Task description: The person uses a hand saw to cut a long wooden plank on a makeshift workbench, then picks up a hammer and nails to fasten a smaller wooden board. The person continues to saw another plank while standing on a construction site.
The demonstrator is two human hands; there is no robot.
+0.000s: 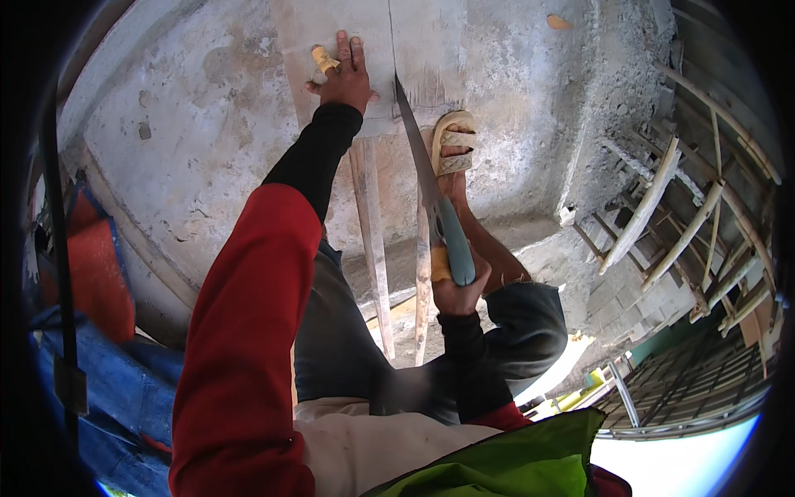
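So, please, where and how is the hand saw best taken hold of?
Probably by the rounded grey-green handle, coming from the lower edge of the picture, where the right hand grips it now. The hand saw lies with its handle end nearest that edge, and the thin blade narrows away from it, so the thicker handle should suit a closed hand better.

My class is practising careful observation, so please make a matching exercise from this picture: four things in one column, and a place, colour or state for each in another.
Things:
1. left hand
2. right hand
3. saw
4. sandal

Descriptions:
A. closed around a grey-green handle
B. cream-coloured
C. spread on the pale board
D. long, narrowing to a tip

Right pairs: 1-C, 2-A, 3-D, 4-B.
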